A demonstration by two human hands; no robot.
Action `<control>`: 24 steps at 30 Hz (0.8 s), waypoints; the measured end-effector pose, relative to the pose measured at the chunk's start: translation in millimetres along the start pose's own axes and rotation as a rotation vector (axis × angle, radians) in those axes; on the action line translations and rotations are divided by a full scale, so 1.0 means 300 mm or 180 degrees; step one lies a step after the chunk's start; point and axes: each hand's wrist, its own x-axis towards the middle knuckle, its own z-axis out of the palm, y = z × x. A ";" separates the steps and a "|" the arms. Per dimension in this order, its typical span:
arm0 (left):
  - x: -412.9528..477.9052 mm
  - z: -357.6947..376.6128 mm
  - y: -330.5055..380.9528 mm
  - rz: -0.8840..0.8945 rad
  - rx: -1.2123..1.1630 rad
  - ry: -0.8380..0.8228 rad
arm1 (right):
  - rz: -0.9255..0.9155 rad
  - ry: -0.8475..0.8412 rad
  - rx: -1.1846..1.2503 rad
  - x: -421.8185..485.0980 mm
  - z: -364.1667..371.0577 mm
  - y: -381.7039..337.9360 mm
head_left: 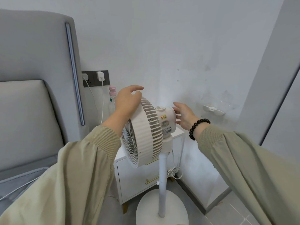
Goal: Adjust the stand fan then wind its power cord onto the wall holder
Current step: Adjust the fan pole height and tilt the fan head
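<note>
A white stand fan (146,133) stands on a round base (146,210) with a white pole (162,181). Its round grille faces left toward the bed. My left hand (128,99) rests on the top rim of the grille, fingers loosely spread. My right hand (183,114) touches the back of the motor housing (165,120) with straight fingers. The fan's white power cord (173,172) lies bunched low behind the pole. A white wall holder (213,109) is fixed on the wall to the right of the fan.
A white nightstand (134,177) with gold handles stands behind the fan. A grey bed headboard (32,70) fills the left. A dark wall socket (95,78) holds two white chargers. A bottle with a pink cap (112,96) stands on the nightstand. Grey tiled floor (227,213) lies at right.
</note>
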 end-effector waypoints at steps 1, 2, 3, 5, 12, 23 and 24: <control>0.008 -0.002 -0.002 -0.0026 0.0448 -0.0141 | -0.0005 0.0002 -0.0014 -0.001 -0.003 0.000; 0.015 -0.002 -0.002 -0.0005 0.0976 -0.0280 | -0.0010 -0.0019 -0.0058 -0.004 -0.007 0.000; 0.022 -0.001 -0.002 0.0032 0.1486 -0.0419 | -0.0009 -0.0061 -0.0118 -0.007 -0.010 0.001; 0.021 0.001 0.016 0.0109 0.2417 -0.0618 | 0.0000 -0.0162 -0.0226 -0.013 -0.024 0.009; -0.023 0.105 0.074 0.0867 0.3132 -0.0948 | 0.0034 0.0056 -0.0512 -0.021 -0.112 0.043; -0.268 0.430 -0.039 0.1546 0.3684 -0.1380 | 0.0437 0.0313 -0.0826 -0.063 -0.287 0.181; -0.298 0.454 -0.070 0.1655 0.3574 -0.1396 | 0.0482 0.0318 -0.0833 -0.067 -0.297 0.210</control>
